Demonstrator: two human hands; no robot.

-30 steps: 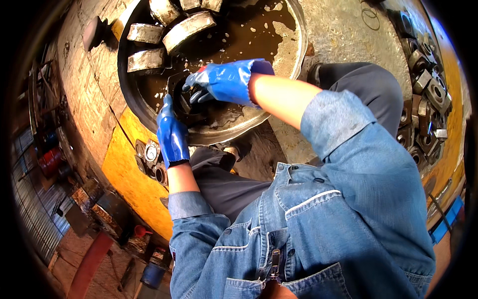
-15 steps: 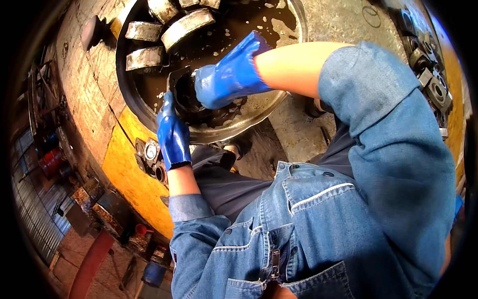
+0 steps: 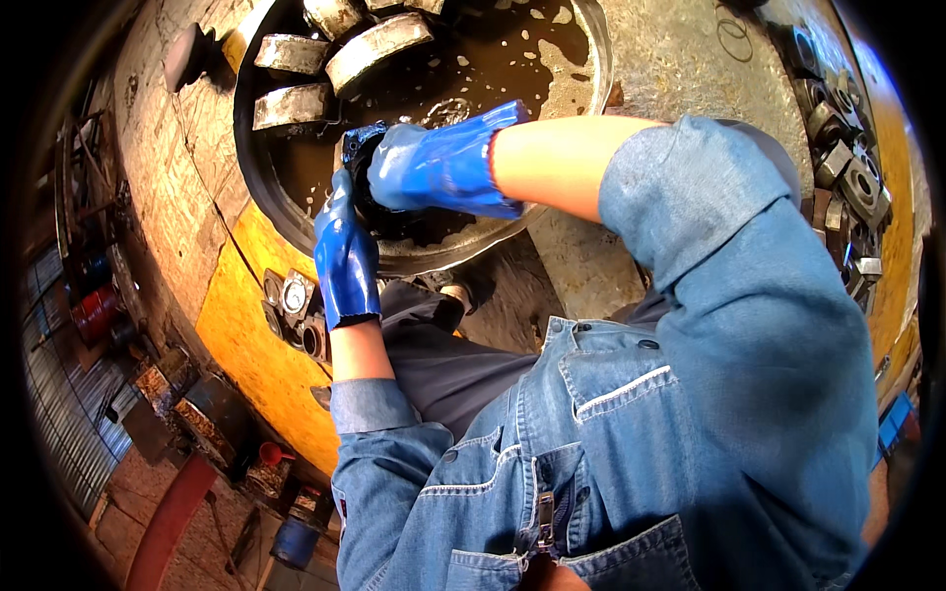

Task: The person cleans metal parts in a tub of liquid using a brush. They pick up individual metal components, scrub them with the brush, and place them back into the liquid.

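In a round metal basin (image 3: 599, 49) of dark, murky liquid, a dark, wet, ring-shaped metal part (image 3: 352, 150) is held up on edge at the near left. My left hand (image 3: 345, 258), in a blue rubber glove, grips its near left side, fingers stretched along the rim. Against the part's opening lies my right hand (image 3: 409, 169), also gloved in blue; its fingertips are hidden behind the glove and the part, so I cannot see what they hold. Several thick metal rings, among them a pale one (image 3: 379, 51), rest in the basin's far left.
Small metal fittings (image 3: 296, 295) sit on a yellow surface (image 3: 246, 315) left of my left forearm. Many metal parts (image 3: 862, 187) are heaped at the right. Thin wire rings (image 3: 734, 39) lie on the floor beyond the basin. A red drum (image 3: 96, 307) stands far left.
My right hand has shifted slightly left over the part, and its forearm has swung a little toward me. The part's top edge has tilted. My left hand keeps its hold.
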